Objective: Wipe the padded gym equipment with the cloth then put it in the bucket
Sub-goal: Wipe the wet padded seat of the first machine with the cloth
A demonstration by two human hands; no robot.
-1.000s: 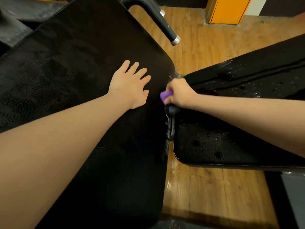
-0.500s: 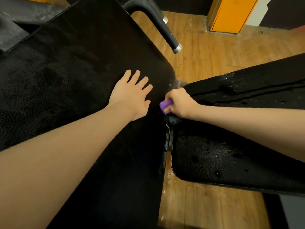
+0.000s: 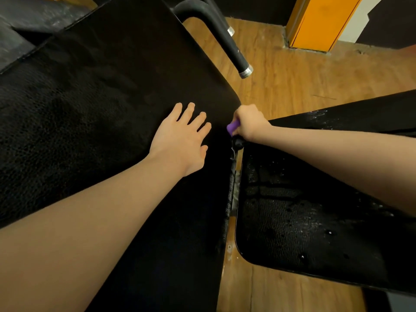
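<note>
A large black padded backrest (image 3: 94, 113) fills the left of the view. My left hand (image 3: 182, 140) lies flat on it with fingers spread. A second black pad, the seat (image 3: 304, 217), sits at the right and glistens with water drops. My right hand (image 3: 247, 122) grips a purple cloth (image 3: 232, 127) in a fist, pressed into the gap where the backrest's edge meets the seat. Only a small end of the cloth shows beyond the fingers. No bucket is in view.
A black curved handle bar with a silver end cap (image 3: 245, 72) juts out above the hands. Wooden floor (image 3: 292, 82) lies behind and below the pads. An orange post (image 3: 315, 21) stands at the back right. Grey mats (image 3: 27, 16) lie at the top left.
My right hand with the purple cloth has slid a little up along the backrest's edge toward its corner. My left hand stays flat on the pad.
</note>
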